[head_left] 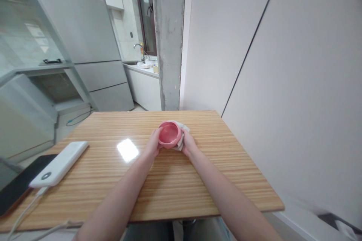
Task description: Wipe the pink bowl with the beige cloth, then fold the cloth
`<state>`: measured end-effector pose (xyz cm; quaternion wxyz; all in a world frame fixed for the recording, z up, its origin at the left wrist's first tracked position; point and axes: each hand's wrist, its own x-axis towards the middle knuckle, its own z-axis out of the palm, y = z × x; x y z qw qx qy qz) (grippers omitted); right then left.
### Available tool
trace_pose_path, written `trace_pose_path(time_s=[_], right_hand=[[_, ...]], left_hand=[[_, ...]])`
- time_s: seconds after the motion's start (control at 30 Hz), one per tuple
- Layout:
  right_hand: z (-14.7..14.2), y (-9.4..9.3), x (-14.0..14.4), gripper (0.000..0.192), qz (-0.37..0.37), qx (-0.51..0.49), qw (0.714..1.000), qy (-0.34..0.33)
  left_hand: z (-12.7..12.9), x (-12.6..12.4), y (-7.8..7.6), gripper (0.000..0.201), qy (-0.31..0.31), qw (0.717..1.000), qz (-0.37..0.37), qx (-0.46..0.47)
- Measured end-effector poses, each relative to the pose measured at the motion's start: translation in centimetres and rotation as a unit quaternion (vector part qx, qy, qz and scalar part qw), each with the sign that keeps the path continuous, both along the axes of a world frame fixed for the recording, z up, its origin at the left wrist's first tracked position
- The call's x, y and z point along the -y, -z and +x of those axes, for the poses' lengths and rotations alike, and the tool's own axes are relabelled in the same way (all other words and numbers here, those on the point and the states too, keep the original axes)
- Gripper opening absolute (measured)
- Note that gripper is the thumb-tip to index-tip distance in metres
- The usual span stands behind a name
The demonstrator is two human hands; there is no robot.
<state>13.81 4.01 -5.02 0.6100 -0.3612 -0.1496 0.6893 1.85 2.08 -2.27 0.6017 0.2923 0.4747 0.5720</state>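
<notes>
A small pink bowl [170, 135] is held between my two hands over the middle of the wooden table, its opening tilted toward me. My left hand [154, 142] grips the bowl's left side, with the thumb near the rim. On the other side, my right hand [187, 142] presses a pale cloth [180, 144] against the bowl's outer wall. Part of the cloth shows behind the rim and below the right side. The fingers under and behind the bowl are hidden.
On the table [226, 180], a white power bank [60, 163] with a cable lies at the left, beside a dark phone-like slab [19, 182]. A white wall [296, 94] runs along the right. Behind stand a fridge [76, 26], a concrete pillar [170, 45] and a sink counter [145, 86].
</notes>
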Motion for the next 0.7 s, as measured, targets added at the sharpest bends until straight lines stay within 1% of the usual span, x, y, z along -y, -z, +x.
trace_pose_path(time_s=[0.07, 0.13, 0.2, 0.27, 0.3, 0.37, 0.43, 0.47, 0.53, 0.63, 0.7], right_hand=[[-0.34, 0.25, -0.06, 0.014, 0.006, -0.002, 1.000, 0.001], [-0.67, 0.47, -0.12, 0.013, 0.016, 0.002, 1.000, -0.003], [-0.85, 0.55, -0.14, 0.013, 0.024, 0.008, 1.000, -0.007], [-0.78, 0.44, -0.11, 0.013, 0.020, 0.004, 1.000, 0.004], [-0.67, 0.32, -0.08, 0.014, 0.014, 0.000, 1.000, 0.012], [-0.35, 0.04, 0.01, 0.017, 0.002, -0.009, 1.000, 0.023], [-0.08, -0.18, 0.10, 0.019, -0.009, -0.011, 1.000, 0.025], [-0.02, -0.23, 0.14, 0.019, -0.012, -0.010, 1.000, 0.023], [-0.09, -0.17, 0.17, 0.018, -0.008, -0.012, 1.000, 0.013], [-0.54, 0.17, 0.12, 0.016, 0.010, -0.009, 1.000, -0.022], [-0.83, 0.36, 0.10, 0.014, 0.005, -0.001, 0.999, -0.042]], left_hand=[[-0.17, -0.14, -0.08, 0.038, -0.018, 1.000, 0.005, -0.002], [-0.33, -0.32, -0.13, 0.039, -0.024, 1.000, 0.007, 0.003], [-0.42, -0.49, -0.10, 0.037, -0.037, 0.999, 0.027, 0.004], [-0.41, -0.53, -0.04, 0.035, -0.049, 0.998, 0.045, -0.003], [-0.36, -0.49, -0.03, 0.035, -0.045, 0.998, 0.041, -0.006], [-0.21, -0.28, -0.09, 0.038, -0.021, 1.000, 0.004, -0.010], [-0.05, -0.04, -0.20, 0.041, 0.003, 0.999, -0.032, -0.007], [0.02, 0.04, -0.25, 0.041, 0.007, 0.999, -0.037, -0.002], [0.07, 0.02, -0.27, 0.040, -0.002, 1.000, -0.020, 0.013], [-0.12, -0.40, -0.13, 0.036, -0.048, 0.998, 0.031, 0.023], [-0.39, -0.72, -0.06, 0.034, -0.075, 0.995, 0.058, 0.029]])
